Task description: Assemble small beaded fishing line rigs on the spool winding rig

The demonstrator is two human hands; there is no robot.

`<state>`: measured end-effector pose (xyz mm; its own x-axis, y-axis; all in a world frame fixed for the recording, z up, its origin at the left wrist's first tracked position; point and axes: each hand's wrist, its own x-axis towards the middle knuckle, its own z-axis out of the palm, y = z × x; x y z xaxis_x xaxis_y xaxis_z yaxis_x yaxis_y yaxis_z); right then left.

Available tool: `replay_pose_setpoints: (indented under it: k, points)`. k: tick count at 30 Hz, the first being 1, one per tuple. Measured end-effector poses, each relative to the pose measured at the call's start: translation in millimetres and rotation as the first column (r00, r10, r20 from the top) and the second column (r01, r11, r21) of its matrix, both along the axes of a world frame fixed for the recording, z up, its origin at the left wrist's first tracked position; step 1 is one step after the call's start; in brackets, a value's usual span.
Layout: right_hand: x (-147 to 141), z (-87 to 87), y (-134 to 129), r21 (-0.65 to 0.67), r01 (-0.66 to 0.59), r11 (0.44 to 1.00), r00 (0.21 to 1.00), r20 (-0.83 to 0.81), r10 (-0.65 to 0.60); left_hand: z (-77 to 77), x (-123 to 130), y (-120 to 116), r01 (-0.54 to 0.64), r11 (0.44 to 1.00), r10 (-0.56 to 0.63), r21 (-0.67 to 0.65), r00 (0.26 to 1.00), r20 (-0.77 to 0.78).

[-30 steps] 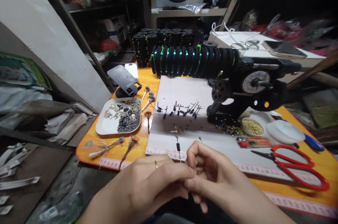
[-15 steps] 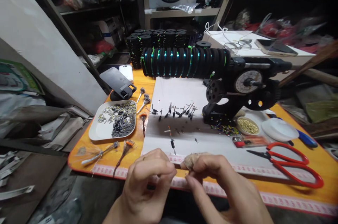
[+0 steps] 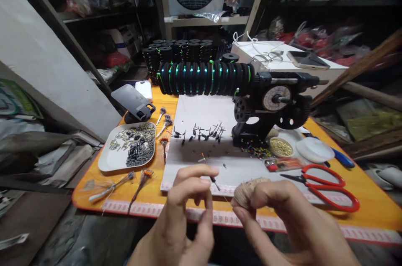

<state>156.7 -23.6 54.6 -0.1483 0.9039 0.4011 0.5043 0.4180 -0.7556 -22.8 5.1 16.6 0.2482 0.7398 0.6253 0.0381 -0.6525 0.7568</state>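
Note:
My left hand (image 3: pixel 188 211) is raised over the table's front edge, its thumb now apart from the curled fingers and nothing seen between them. My right hand (image 3: pixel 282 216) pinches thumb to index finger, and a fine thread (image 3: pixel 224 198) shows at its fingertips. Behind that index finger is a beige, cloth-textured wrapped piece (image 3: pixel 248 190); I cannot tell whether it covers a finger. Just past my left fingertips lies a small black tube with a pale end (image 3: pixel 215 183), partly hidden. A small orange-and-white piece (image 3: pixel 203 157) lies beyond it.
A black winding machine (image 3: pixel 273 98) carries a row of black spools (image 3: pixel 204 78). Small black parts (image 3: pixel 205 134) lie on the white board (image 3: pixel 188 174). A tray (image 3: pixel 105 161) of small parts and wire bundles (image 3: pixel 144 178) are left; red-handled scissors (image 3: pixel 333 190) and a bead dish (image 3: pixel 282 147) right.
My left thumb and fingers have parted from their pinch. My right hand has shifted slightly right, still pinching. The whole view has turned a little.

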Motion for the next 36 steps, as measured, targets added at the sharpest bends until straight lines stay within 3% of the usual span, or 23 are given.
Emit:
replay_pose_setpoints:
  k: [3,6,10,12,15,18,21,24,26,28,31,33,36]
  points:
    - [4.8,9.4,2.9,-0.035,0.025,0.999,1.000,-0.016,-0.026,10.9,5.3,7.7,0.061,0.985,-0.024,0.162,0.975,-0.222]
    - [11.8,18.1,7.6,-0.016,-0.003,1.000,0.998,0.068,0.004,16.6,6.9,20.1,0.022,0.955,0.065,0.295,0.957,-0.282]
    - [18.6,26.2,14.1,0.003,-0.096,0.995,0.970,0.225,0.093,21.1,-2.1,31.2,0.105,0.925,0.017,0.366,0.949,-0.315]
    - [18.5,28.4,16.5,-0.023,-0.136,0.990,0.961,0.242,0.138,25.4,-8.3,32.5,0.173,0.908,-0.010,0.382,0.920,-0.391]
    - [15.9,29.7,19.2,-0.109,-0.168,0.980,0.960,0.206,0.188,32.5,-14.1,30.4,0.180,0.891,0.035,0.417,0.888,-0.458]
    - [12.1,26.7,20.8,-0.182,-0.177,0.967,0.978,0.079,0.194,35.1,-14.5,25.4,0.138,0.890,0.074,0.435,0.897,-0.436]
    - [4.3,17.6,20.3,-0.232,-0.165,0.959,0.973,-0.195,0.121,31.3,-12.2,18.8,0.052,0.939,0.090,0.339,0.917,-0.389]
    - [-8.9,4.9,17.7,-0.265,-0.155,0.952,0.846,-0.534,-0.010,25.7,-11.7,12.2,-0.049,0.977,0.107,0.207,0.955,-0.275]
    - [-16.3,-2.9,15.8,-0.187,-0.125,0.974,0.773,-0.634,-0.023,23.8,-13.2,8.7,-0.077,0.988,0.105,0.132,0.970,-0.221]
    - [-17.9,-8.3,14.5,0.015,-0.067,0.998,0.827,-0.558,0.064,23.9,-15.5,6.3,-0.093,0.991,0.111,0.094,0.973,-0.203]
    - [-6.0,-9.8,14.4,0.282,-0.152,0.947,0.978,-0.098,0.186,26.1,-18.7,4.8,-0.109,0.990,0.125,0.087,0.972,-0.197]
    - [6.4,-7.1,15.2,0.291,-0.237,0.927,0.964,0.191,0.186,27.6,-20.3,4.8,-0.116,0.988,0.135,0.101,0.970,-0.204]
    - [17.8,-1.1,15.9,0.208,-0.273,0.939,0.917,0.352,0.189,28.6,-22.0,5.4,-0.122,0.987,0.142,0.104,0.965,-0.221]
